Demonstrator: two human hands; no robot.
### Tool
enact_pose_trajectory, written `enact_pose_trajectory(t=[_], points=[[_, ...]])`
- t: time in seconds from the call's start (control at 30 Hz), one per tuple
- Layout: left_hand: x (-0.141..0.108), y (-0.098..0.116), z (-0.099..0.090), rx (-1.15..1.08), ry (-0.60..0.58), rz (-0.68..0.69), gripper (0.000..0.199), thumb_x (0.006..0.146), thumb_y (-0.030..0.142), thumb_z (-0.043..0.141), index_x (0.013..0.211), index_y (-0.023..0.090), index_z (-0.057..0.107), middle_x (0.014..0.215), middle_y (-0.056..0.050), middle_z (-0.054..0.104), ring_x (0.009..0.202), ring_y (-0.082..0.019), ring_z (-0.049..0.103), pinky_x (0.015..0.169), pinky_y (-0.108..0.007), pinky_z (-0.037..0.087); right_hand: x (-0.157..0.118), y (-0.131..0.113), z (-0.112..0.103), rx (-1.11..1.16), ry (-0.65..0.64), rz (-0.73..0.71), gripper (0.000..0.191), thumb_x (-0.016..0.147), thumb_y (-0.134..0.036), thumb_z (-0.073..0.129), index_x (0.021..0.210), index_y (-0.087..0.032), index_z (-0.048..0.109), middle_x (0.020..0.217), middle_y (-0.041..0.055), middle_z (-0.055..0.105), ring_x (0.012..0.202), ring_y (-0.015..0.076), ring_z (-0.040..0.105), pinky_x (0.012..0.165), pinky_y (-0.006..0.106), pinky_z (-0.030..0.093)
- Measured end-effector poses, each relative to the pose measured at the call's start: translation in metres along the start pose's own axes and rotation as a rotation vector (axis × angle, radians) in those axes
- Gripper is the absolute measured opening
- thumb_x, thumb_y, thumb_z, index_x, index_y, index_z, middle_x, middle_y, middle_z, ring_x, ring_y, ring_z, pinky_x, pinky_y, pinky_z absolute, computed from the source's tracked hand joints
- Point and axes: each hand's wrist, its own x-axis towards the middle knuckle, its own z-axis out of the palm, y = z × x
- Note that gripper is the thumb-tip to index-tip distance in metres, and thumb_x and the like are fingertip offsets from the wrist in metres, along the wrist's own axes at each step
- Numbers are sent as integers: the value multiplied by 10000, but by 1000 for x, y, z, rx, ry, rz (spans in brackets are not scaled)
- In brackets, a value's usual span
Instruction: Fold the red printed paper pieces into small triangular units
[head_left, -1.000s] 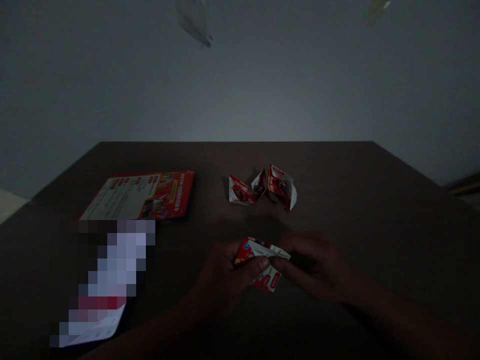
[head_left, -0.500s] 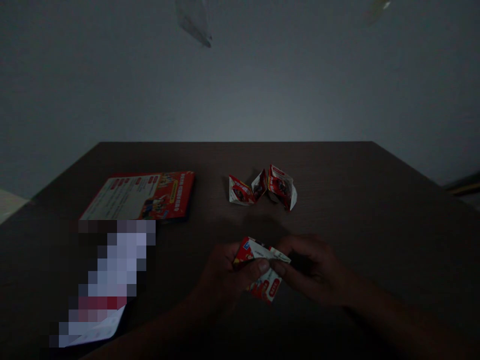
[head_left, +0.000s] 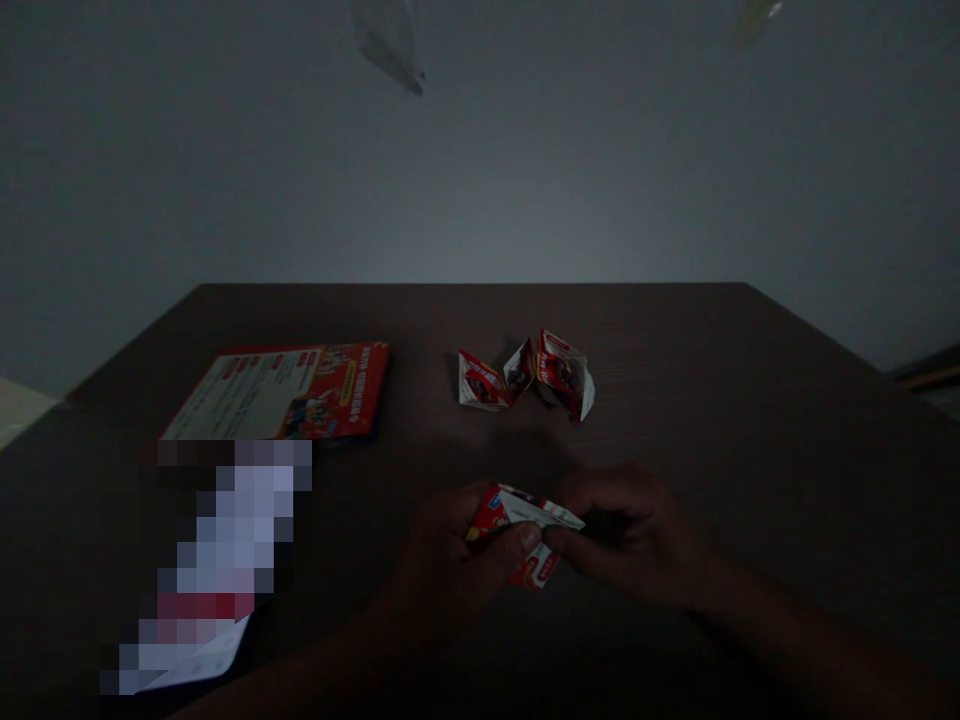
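Note:
A sheet of red-and-white printed paper (head_left: 532, 515), partly folded, is held between my two hands above the near part of the table. My left hand (head_left: 465, 550) grips its left side, the thumb pressed across the front. My right hand (head_left: 630, 525) pinches the right edge between thumb and fingers. The thumbs nearly meet at the paper's middle, and the fingers behind it are hidden. Beyond my hands stand folded paper pieces (head_left: 566, 375) with similar red-and-white print, joined or set close together; I cannot tell which.
Stacked printed sheets or a flat booklet (head_left: 262, 390) lie at the left of the dark table (head_left: 675, 340). In front of them is a lit screen (head_left: 202, 655), mostly pixelated. A pale wall (head_left: 480, 180) rises behind the table. The light is dim.
The paper has tilted and its lower corner has drawn up, so less of its lower part shows. Both hands have turned slightly with it. The other things stay put.

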Motion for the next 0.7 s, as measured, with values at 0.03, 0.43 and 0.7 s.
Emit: enact_pose_trajectory(t=[0.03, 0.43, 0.7], points=[[1, 0, 0, -40, -22, -16, 116, 777, 257, 632, 736, 149, 642, 599, 40, 588, 542, -82, 513, 493, -156, 394, 0, 0, -1, 10, -13, 4, 116, 820, -181, 589, 722, -137, 630, 655, 37, 651, 556, 110, 567, 522, 211, 422], [3, -1, 0, -428, -169, -178, 162, 712, 289, 731, 746, 138, 681, 637, 10, 660, 571, -98, 578, 529, -178, 450, -1, 2, -5, 122, -116, -17, 266, 892, -220, 501, 669, -111, 597, 550, -19, 453, 478, 69, 401, 457, 201, 298], [4, 0, -1, -455, -168, -184, 121, 724, 263, 733, 757, 150, 707, 658, 1, 697, 574, -99, 610, 530, -175, 468, -3, 2, -6, 122, -133, 32, 308, 923, -232, 472, 667, -116, 597, 544, -11, 517, 475, 66, 475, 459, 172, 342]])
